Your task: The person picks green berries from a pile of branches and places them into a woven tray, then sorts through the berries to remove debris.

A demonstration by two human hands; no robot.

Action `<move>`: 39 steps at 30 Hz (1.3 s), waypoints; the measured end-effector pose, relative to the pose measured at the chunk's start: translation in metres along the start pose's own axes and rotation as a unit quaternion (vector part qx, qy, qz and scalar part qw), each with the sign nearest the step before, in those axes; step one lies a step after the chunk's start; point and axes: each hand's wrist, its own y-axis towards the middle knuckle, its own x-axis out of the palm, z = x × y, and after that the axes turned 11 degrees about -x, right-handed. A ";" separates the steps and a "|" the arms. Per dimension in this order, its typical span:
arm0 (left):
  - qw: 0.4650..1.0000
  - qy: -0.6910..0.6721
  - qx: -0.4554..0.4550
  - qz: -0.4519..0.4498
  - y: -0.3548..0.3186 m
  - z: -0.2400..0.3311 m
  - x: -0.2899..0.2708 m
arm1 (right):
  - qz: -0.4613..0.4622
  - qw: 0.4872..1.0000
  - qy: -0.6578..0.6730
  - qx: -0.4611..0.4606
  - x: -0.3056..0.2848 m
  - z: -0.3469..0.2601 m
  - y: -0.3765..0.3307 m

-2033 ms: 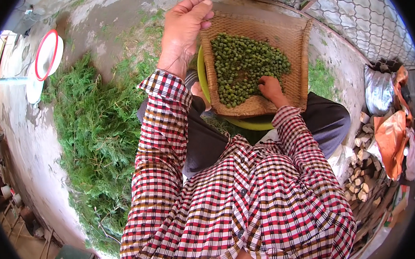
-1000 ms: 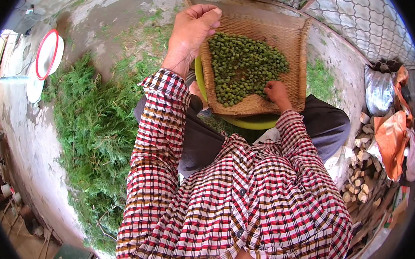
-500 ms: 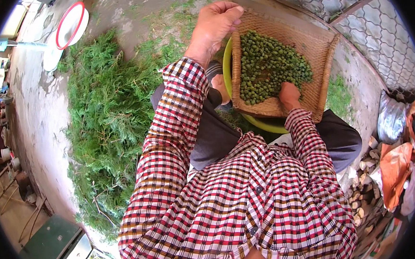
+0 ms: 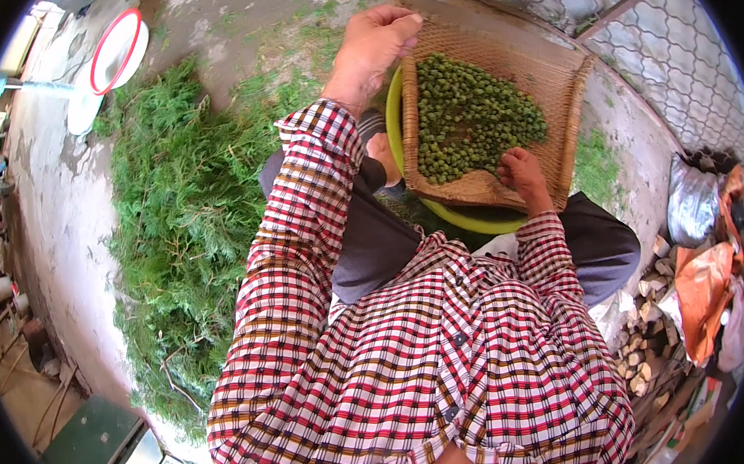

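So my left hand is clamped around the far left corner of the woven tray, fingers curled over the rim. My right hand grips the near edge, thumb side resting just against the pile of small green berries.

Compared with a second or two back, the tray has swung a bit to the right and tipped toward the left hand, so the berries have bunched up on the near-left side and left the far-right corner bare. Looks to me like the shaking is still mid-go.

The berries are round, matte green and pretty uniform. Under the tray, right below my right hand, sits a lime-green basin. Left of my left arm there's a big heap of cut green sprigs, and further out a white bowl with a red rim.
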 end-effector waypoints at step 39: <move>0.997 0.066 -0.021 -0.034 0.005 0.000 0.033 | 0.115 0.970 -0.198 -0.080 -0.076 0.048 0.009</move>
